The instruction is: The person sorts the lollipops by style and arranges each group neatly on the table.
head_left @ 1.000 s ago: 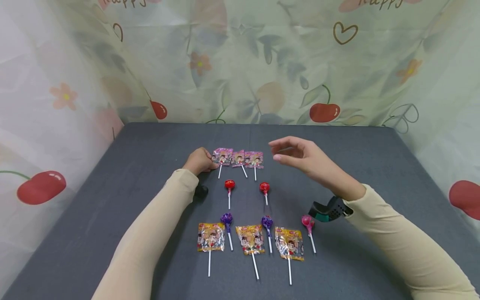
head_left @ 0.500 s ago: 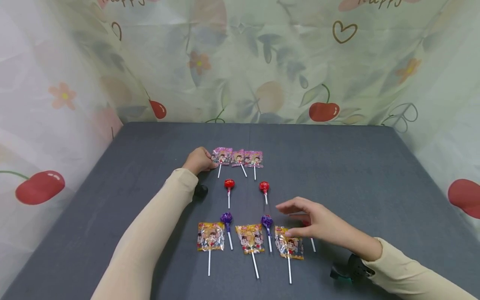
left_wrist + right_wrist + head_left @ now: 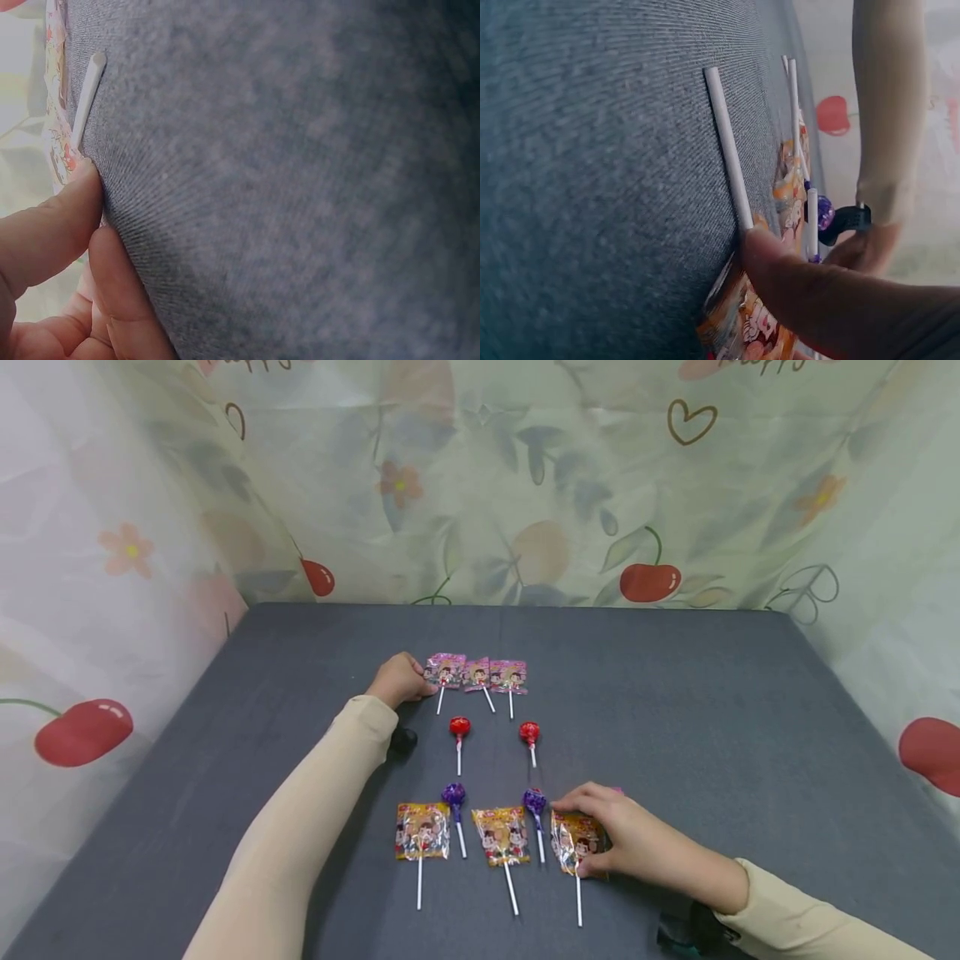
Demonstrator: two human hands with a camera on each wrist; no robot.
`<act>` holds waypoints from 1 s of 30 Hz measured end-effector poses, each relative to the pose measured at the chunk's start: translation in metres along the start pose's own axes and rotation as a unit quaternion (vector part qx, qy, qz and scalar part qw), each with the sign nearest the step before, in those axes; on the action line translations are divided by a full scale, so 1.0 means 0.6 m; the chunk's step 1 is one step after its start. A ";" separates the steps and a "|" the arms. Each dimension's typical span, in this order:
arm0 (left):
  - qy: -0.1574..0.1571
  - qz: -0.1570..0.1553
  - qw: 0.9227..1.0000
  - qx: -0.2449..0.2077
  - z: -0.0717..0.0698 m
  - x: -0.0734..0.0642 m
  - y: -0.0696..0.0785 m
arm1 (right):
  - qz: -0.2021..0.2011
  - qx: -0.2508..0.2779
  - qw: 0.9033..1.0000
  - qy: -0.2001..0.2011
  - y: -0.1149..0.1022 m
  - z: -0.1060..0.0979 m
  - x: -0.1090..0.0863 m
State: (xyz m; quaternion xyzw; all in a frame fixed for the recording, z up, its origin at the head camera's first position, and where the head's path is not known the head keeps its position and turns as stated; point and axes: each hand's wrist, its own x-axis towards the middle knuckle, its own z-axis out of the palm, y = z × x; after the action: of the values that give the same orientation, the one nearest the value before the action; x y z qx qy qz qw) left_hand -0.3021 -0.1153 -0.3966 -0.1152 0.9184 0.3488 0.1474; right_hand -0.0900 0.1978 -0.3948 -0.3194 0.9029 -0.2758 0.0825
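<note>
At the back left, my left hand (image 3: 401, 679) pinches the left edge of a pink-wrapped lollipop (image 3: 446, 668). The left wrist view shows its thumb (image 3: 82, 195) at the wrapper, just below the white stick (image 3: 88, 97). At the front right, my right hand (image 3: 637, 831) curls round a yellow-wrapped lollipop (image 3: 568, 837) lying flat. Its fingers reach the wrapper's top edge, and the thumb (image 3: 772, 262) sits where the stick (image 3: 729, 142) meets the wrapper. A pink ball lollipop is almost wholly hidden behind this hand.
Two more pink-wrapped lollipops (image 3: 507, 677) continue the back row. Red lollipops (image 3: 460, 727) lie in the middle, purple ones (image 3: 453, 794) nearer. Other yellow-wrapped lollipops (image 3: 422, 832) line the front. A floral curtain (image 3: 480, 485) hangs round the dark table (image 3: 675, 693).
From the back right, my right hand has come down towards the front and closed round the rightmost yellow-wrapped lollipop, covering the pink ball lollipop. My left hand has stayed in place.
</note>
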 end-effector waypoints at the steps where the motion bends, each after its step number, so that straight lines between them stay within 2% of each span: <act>1: 0.000 0.000 1.000 0.000 0.000 0.000 0.000 | -0.001 -0.005 1.000 0.000 0.000 0.001 0.000; 10: -0.001 -0.006 1.000 0.001 0.000 0.002 -0.001 | 0.004 -0.013 1.000 0.000 -0.004 0.000 0.005; 19: -0.001 0.000 1.000 0.003 -0.001 0.001 -0.002 | -0.010 -0.001 1.000 0.013 -0.020 -0.027 0.004; 25: -0.001 0.003 1.000 0.005 -0.003 -0.005 0.000 | 0.015 0.032 0.999 0.008 -0.028 -0.040 0.000; 30: 0.000 0.004 1.000 0.006 -0.002 -0.004 0.000 | 0.033 0.056 0.998 0.014 -0.026 -0.038 -0.007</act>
State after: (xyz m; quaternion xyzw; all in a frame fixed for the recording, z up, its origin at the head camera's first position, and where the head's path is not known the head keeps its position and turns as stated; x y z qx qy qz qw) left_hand -0.3001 -0.1158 -0.3948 -0.1108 0.9209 0.3437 0.1465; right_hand -0.0858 0.2006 -0.3672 -0.2800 0.8973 -0.3273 0.0970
